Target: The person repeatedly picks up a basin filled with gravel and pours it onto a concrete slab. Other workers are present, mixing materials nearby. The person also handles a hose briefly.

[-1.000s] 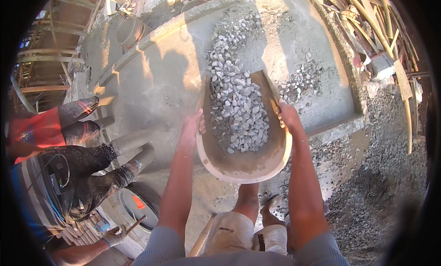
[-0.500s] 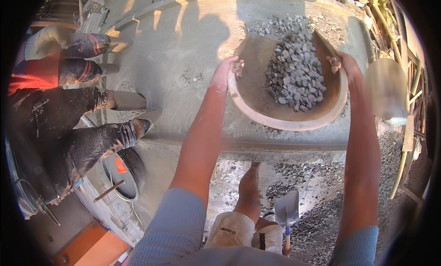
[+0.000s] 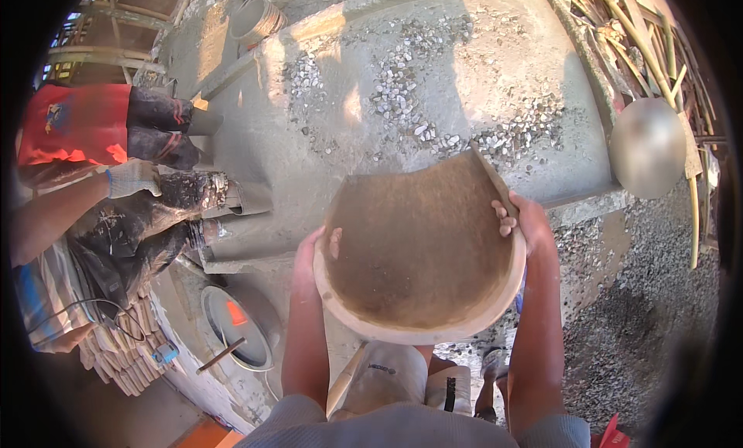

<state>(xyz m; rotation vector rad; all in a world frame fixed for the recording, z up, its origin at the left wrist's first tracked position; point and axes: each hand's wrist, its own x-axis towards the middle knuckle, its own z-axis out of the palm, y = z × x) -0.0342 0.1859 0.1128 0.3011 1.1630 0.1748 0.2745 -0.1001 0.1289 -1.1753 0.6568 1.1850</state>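
I hold a wide brown scoop-shaped pan in front of me. Its broad mouth points away from me, and its thick pale rim curves on my side. No gravel shows inside it. My left hand is closed on the left side, fingertips curled over the inner wall. On the opposite side my right hand grips the edge with bent fingers. Beyond the pan, grey gravel lies scattered in patches on a wet cement slab.
Two people in dirty trousers stand at the left, one wearing a red shirt. A round tub sits near them. Gravel covers the right-hand ground. Bamboo poles line the far right, beside a blurred oval shape.
The gravel has left the pan and stones now lie spread over the slab. Both my hands have drawn the pan back toward me and to the left, still holding it.
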